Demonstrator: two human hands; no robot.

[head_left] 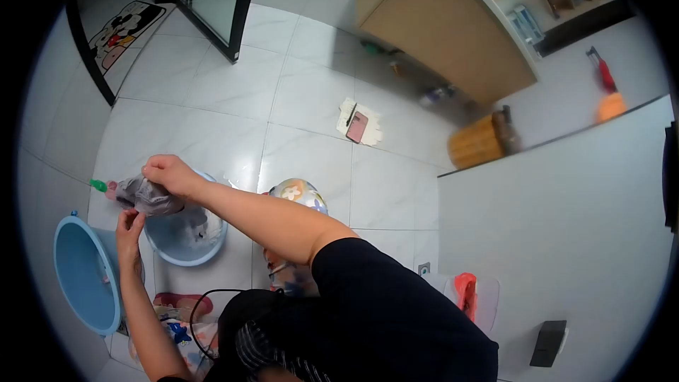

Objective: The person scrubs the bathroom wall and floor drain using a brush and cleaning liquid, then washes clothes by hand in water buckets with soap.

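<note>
Above the light-blue basin (pixel 218 242), a wet-looking grey cloth (pixel 157 201) hangs bunched up between my hands. My right hand (pixel 168 174) pinches its upper edge, with the fingers closed. Lower down, my left hand (pixel 129 233) has its fingertips closed on the cloth's bottom edge. Whether the cloth is a garment or a rag I cannot tell. Water and whitish suds (pixel 203 232) show inside the basin. Just beyond the cloth stands a bottle with a green cap (pixel 99 185), its body partly hidden.
A tall blue bucket (pixel 64 247) stands at the left, close to my left forearm. A phone (pixel 357 127) lies on a pale mat on the tiled floor. Behind are a wooden cabinet (pixel 438 32), a wicker basket (pixel 475 143) and a glass door (pixel 212 0).
</note>
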